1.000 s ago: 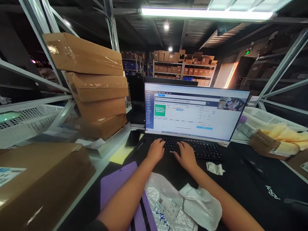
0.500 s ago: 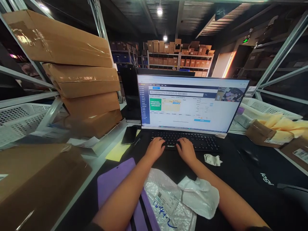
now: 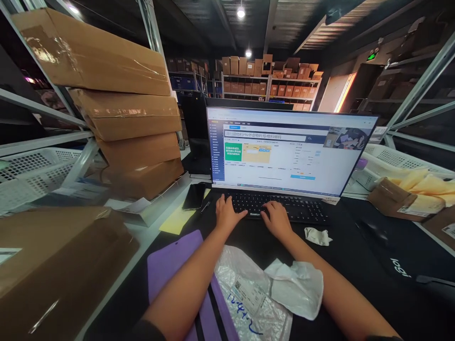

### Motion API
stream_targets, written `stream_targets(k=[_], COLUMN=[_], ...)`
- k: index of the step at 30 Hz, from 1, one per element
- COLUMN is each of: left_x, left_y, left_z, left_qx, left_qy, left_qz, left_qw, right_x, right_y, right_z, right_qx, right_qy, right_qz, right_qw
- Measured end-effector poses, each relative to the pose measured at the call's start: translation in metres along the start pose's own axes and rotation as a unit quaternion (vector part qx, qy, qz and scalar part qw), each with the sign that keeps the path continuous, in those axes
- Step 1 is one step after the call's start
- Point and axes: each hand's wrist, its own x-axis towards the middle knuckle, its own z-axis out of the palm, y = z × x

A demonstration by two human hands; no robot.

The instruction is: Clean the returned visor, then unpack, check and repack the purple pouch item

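On the left end of a black keyboard (image 3: 254, 204) rests my left hand (image 3: 227, 214), its fingers apart and its thumb stretched to the right. My right hand (image 3: 277, 218) lies over the keyboard's middle, fingers spread on the keys. Neither hand holds anything. Behind the keyboard stands a lit monitor (image 3: 270, 161) showing a page with a search bar and a green block. Between my forearms lies a clear plastic bag (image 3: 245, 289) with a label and blue handwriting. A crumpled white wrapper (image 3: 298, 289) overlaps it. A purple folder (image 3: 174, 265) is partly under my left forearm.
Taped cardboard boxes (image 3: 128, 113) are stacked at the left, with another box (image 3: 64, 255) nearer. A phone (image 3: 194, 196) lies on yellow paper (image 3: 176, 221). To the right are a crumpled tissue (image 3: 317, 236), a dark mouse (image 3: 375, 232) and an open carton (image 3: 398, 199) with yellow packets.
My left hand has shifted slightly left on the keyboard and its fingers have spread, the thumb reaching out. My right hand stays over the keys. The view has moved a little.
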Motion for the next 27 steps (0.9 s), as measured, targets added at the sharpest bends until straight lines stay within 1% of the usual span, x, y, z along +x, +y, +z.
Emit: stream_targets(k=[2, 5, 9, 11, 14, 16, 19, 23, 27], left_x=[-0.001, -0.003, -0.004, -0.005, -0.008, -0.011, -0.013, -0.016, -0.019], left_y=[-0.002, -0.001, 0.003, 0.005, 0.007, 0.008, 0.011, 0.016, 0.021], left_z=[-0.001, -0.003, -0.007, -0.009, -0.014, -0.018, -0.020, -0.017, -0.012], left_qx=[0.007, 0.016, 0.049, 0.062, 0.080, 0.095, 0.113, 0.126, 0.119], left_qy=[-0.002, -0.008, -0.050, -0.058, -0.031, -0.015, -0.014, -0.007, 0.001], left_qz=[-0.002, 0.022, 0.037, 0.036, 0.040, 0.055, 0.080, 0.091, 0.134], left_qw=[1.000, 1.000, 0.997, 0.996, 0.995, 0.994, 0.990, 0.988, 0.984], right_x=[-0.001, -0.001, -0.002, -0.002, -0.002, -0.002, -0.001, 0.002, 0.008], right_y=[0.001, 0.001, 0.001, 0.001, 0.002, 0.002, 0.003, 0.002, -0.004], right_z=[0.001, 0.001, 0.001, 0.002, 0.002, 0.002, 0.002, 0.002, 0.002], right_qx=[0.004, 0.009, 0.011, 0.011, 0.010, 0.009, 0.006, -0.008, -0.034], right_qy=[0.002, 0.005, 0.006, 0.006, 0.007, 0.008, 0.010, 0.019, 0.019], right_qz=[0.002, 0.005, 0.004, 0.005, 0.009, 0.012, 0.020, 0.040, 0.046], right_qw=[1.000, 1.000, 1.000, 1.000, 1.000, 1.000, 1.000, 0.999, 0.998])
